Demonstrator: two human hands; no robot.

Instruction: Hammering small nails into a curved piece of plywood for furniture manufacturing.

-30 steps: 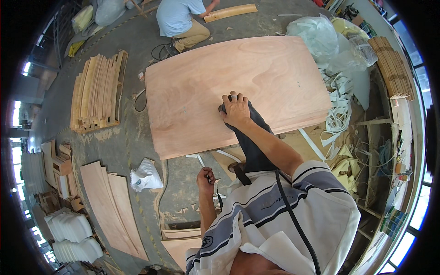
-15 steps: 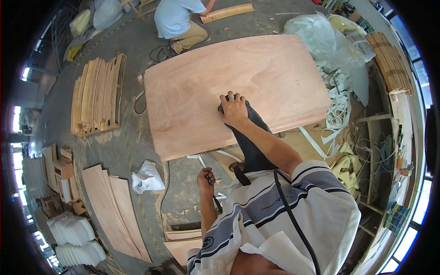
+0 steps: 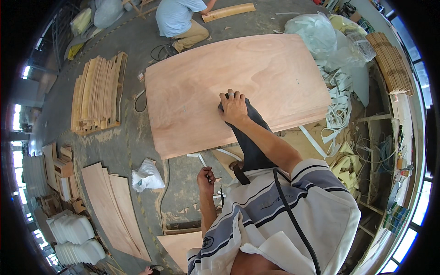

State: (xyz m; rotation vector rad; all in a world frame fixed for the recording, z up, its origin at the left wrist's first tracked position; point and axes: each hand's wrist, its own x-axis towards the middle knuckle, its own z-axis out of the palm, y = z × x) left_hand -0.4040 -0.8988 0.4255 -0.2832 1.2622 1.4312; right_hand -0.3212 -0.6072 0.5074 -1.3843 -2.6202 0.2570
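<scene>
Ahead of the person (image 3: 298,211) lies a plywood stack (image 3: 197,82), probably stiff and heavy, best held by opposite edges. Near it, the left hand (image 3: 204,180) is closed round a small dark object (image 3: 209,177); over the stack, the right hand (image 3: 235,110) covers a knee (image 3: 252,114), grip unclear.

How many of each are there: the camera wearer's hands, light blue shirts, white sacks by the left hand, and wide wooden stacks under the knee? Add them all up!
Camera wearer's hands: 2, left hand and right hand
Light blue shirt: 1
White sack: 1
Wide wooden stack: 1
Total: 5
</scene>
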